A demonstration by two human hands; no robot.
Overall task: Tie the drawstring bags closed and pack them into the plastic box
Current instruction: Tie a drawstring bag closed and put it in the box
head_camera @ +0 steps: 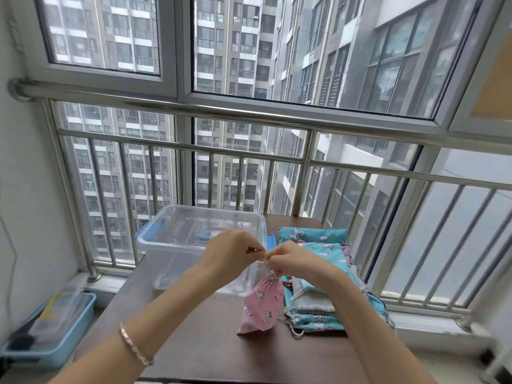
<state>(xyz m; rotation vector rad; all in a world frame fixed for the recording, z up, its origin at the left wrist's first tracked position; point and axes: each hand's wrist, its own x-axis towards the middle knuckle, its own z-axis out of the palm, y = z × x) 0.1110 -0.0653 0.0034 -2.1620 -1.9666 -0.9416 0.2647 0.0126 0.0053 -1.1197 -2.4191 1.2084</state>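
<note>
Bracelet [135, 347] on the left wrist comes first; both bare forearms reach in over the near edge of the counter [199, 342], which has a dark brown top. Above the middle of the counter the left hand [230, 253] and right hand [293, 259] meet, almost touching. Fingers of each hand pinch the white drawstring [261, 260] at the gathered neck of a pink drawstring bag [263, 306]. Bag: small white animal print, neck drawn in, body tilted, lower end apparently resting on the counter.

Containers:
- Clear plastic box [166, 259] stands at the far left corner of the counter, just behind the hands. A clear lid [194, 223] sits on it, with a blue handle in the middle and blue latches at both ends. Contents: cannot tell through the walls from here.
- Blue tray [61, 356] sits on the floor left of the counter. It holds a clear-lidded case and something yellow; details unclear.

Surface: a stack of flat drawstring bags [318, 309] lies along the right edge of the counter, just beside the pink one. It is mostly turquoise print, with one pale grey bag. White cord loops hang out at its near end.

Room: narrow balcony, white wall on the left. A steel railing [249, 112] runs in front of tall windows [110, 37], with high-rise blocks outside.
</note>
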